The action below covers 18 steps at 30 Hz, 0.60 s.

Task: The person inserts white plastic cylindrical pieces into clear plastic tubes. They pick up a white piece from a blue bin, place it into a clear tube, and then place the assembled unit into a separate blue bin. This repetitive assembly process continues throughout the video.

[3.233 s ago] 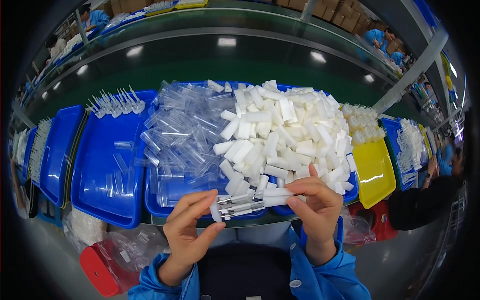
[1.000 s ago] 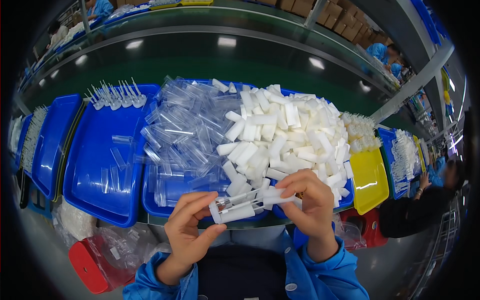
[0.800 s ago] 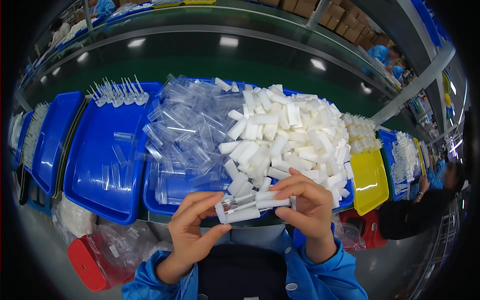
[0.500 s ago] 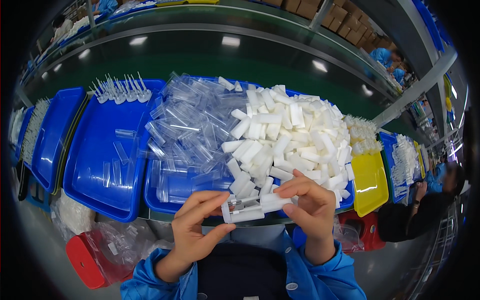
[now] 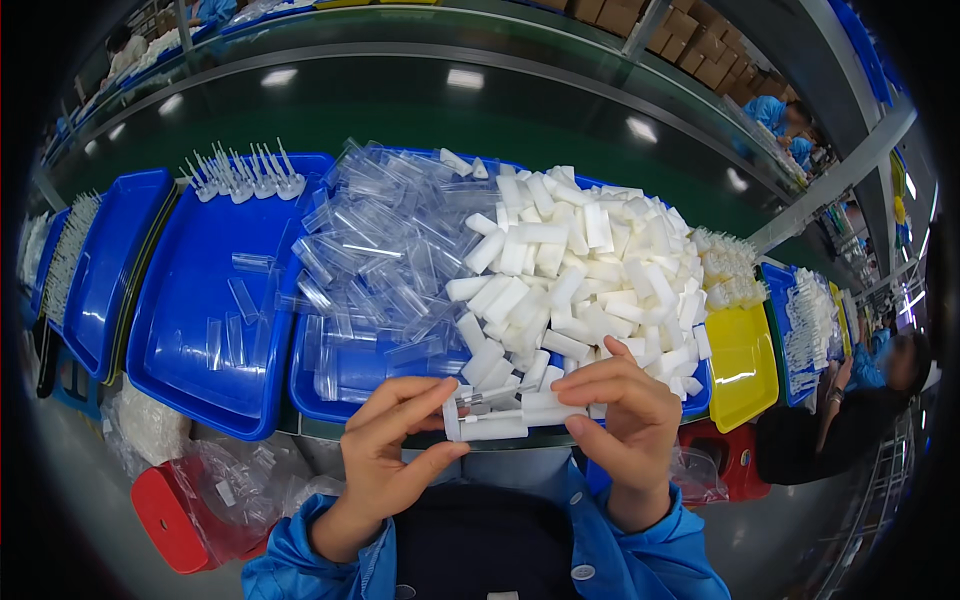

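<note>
My left hand (image 5: 392,452) pinches the white base of a small part with thin rods (image 5: 452,420), thumb below and fingers above. The rods point right. A white foam block (image 5: 498,429) lies along the lower side of the part, against the base. With thumb and fingers closed, my right hand (image 5: 632,415) grips another white foam block (image 5: 546,408) at the rods' right-hand ends. Whether a rod tip is inside that block I cannot tell. Beyond my hands rises a heap of white foam blocks (image 5: 590,255), with clear plastic tubes (image 5: 375,240) piled to its left.
Left of the heaps, a blue tray (image 5: 190,320) holds several loose clear tubes and, at its far end, white parts with upright stems (image 5: 245,180). A yellow tray (image 5: 742,365) stands right. Red stools (image 5: 165,520) flank me below table height. A co-worker (image 5: 850,400) sits at the right.
The right hand's fingers have shifted slightly, its index finger now higher. Both hands still hold the same part and foam block in nearly the same place.
</note>
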Motion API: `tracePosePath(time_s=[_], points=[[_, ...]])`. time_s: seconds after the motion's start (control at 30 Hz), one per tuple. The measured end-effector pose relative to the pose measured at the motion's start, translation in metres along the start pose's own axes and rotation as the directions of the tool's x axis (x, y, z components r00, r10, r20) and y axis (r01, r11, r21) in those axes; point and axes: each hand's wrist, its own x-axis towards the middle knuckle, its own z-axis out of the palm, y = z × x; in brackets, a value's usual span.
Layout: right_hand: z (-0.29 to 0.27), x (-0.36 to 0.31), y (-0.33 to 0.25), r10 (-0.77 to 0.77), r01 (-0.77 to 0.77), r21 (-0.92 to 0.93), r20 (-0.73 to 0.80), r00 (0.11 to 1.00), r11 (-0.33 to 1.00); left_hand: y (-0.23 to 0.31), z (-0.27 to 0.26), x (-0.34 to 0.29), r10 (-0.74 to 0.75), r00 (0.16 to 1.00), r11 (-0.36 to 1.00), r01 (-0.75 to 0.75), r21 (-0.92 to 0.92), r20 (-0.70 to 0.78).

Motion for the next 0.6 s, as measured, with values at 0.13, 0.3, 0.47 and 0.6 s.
tracePosePath(time_s=[0.13,0.3,0.47,0.6], points=[[0.002,-0.001,0.003,0.051,-0.052,0.015,0.027,0.998,0.999,0.002,0.001,-0.001,-0.005,1.0,1.0,0.004,0.02,0.03],[0.014,-0.003,-0.002,0.003,-0.007,0.037,0.1,0.995,0.999,0.004,0.008,0.001,0.029,0.995,0.992,-0.041,0.123,0.094],[0.024,-0.01,0.001,0.087,-0.094,0.2,0.043,0.995,0.975,0.006,0.008,0.001,0.081,0.991,0.974,-0.102,0.201,0.109],[0.026,-0.007,-0.003,-0.133,0.151,-0.177,0.112,0.985,0.973,0.006,0.006,0.0,0.093,0.992,0.966,-0.11,0.236,0.085]])
